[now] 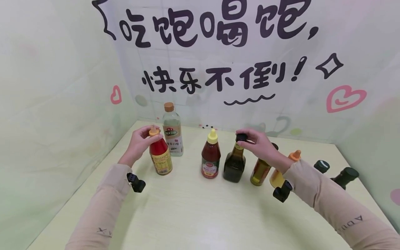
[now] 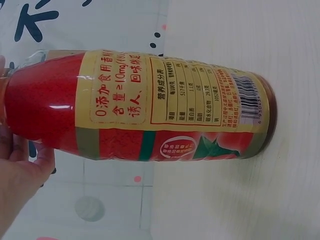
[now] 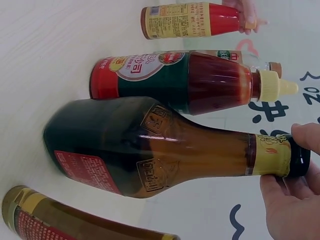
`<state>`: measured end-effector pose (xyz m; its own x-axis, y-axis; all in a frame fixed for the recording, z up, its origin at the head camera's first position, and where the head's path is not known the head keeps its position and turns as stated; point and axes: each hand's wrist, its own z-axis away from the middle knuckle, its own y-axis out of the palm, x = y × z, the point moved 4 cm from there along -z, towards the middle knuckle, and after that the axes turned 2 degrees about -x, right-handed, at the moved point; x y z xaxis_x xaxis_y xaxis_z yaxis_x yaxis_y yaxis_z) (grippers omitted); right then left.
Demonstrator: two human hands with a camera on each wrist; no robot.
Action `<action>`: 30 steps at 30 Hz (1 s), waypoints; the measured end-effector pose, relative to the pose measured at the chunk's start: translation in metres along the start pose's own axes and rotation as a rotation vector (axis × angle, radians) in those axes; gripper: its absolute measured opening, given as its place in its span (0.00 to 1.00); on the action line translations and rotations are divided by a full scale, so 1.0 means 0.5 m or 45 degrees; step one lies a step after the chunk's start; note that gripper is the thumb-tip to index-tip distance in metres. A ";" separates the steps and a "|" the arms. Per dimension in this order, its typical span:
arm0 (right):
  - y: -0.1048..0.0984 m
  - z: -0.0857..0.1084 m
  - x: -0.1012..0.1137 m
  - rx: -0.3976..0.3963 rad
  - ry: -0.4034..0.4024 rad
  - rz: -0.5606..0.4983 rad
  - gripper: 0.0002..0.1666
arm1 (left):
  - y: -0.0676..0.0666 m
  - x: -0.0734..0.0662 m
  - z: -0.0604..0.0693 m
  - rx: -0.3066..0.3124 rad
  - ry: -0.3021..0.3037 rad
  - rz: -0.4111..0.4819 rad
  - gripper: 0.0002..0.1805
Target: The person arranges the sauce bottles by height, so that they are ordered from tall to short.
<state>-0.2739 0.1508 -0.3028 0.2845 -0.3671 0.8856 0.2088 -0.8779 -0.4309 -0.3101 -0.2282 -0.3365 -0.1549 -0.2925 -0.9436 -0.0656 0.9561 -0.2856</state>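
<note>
My left hand [image 1: 141, 143] grips a red squeeze sauce bottle [image 1: 161, 157] by its neck, just under the orange nozzle cap, at the left of the table. In the left wrist view that sauce bottle [image 2: 165, 107] shows a yellow label with a nutrition table and barcode. My right hand [image 1: 257, 144] pinches the black cap of a dark glass sauce bottle [image 1: 234, 166]. The right wrist view shows thumb and fingers around the cap of this dark bottle [image 3: 145, 150], which has embossed characters. Between the hands stands a brown-red squeeze bottle [image 1: 210, 156] with a yellow nozzle.
A clear white-vinegar bottle [image 1: 173, 135] stands behind the red one. Right of the dark bottle are a slim brown bottle [image 1: 260, 172], an orange-capped bottle [image 1: 276, 178] and two dark-capped bottles, partly behind the right forearm. A printed cloth [image 1: 200, 111] hangs behind the table [image 1: 200, 211].
</note>
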 end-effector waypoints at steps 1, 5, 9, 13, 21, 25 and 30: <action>0.000 0.000 -0.001 -0.005 0.002 -0.002 0.24 | -0.001 0.001 -0.001 0.000 -0.001 -0.004 0.28; 0.003 0.001 -0.006 -0.029 -0.003 -0.021 0.25 | -0.003 0.000 -0.002 0.009 -0.014 -0.024 0.30; 0.005 0.003 -0.011 -0.041 -0.003 -0.035 0.26 | -0.006 0.006 -0.002 0.024 -0.011 -0.048 0.29; 0.004 0.006 -0.014 -0.041 -0.005 -0.030 0.26 | -0.013 0.045 -0.026 0.051 0.060 -0.048 0.28; 0.001 0.009 -0.016 -0.056 -0.011 -0.033 0.27 | -0.012 0.008 -0.020 0.055 0.095 -0.256 0.27; 0.002 0.009 -0.014 -0.054 -0.020 -0.043 0.27 | -0.011 -0.015 -0.009 0.097 0.047 -0.265 0.27; 0.002 0.008 -0.015 -0.055 -0.026 -0.052 0.27 | -0.011 -0.021 -0.010 0.135 0.018 -0.251 0.26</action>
<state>-0.2722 0.1538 -0.3106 0.2961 -0.3246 0.8983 0.1799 -0.9047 -0.3862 -0.3130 -0.2307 -0.3242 -0.1629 -0.4733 -0.8657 0.0078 0.8768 -0.4809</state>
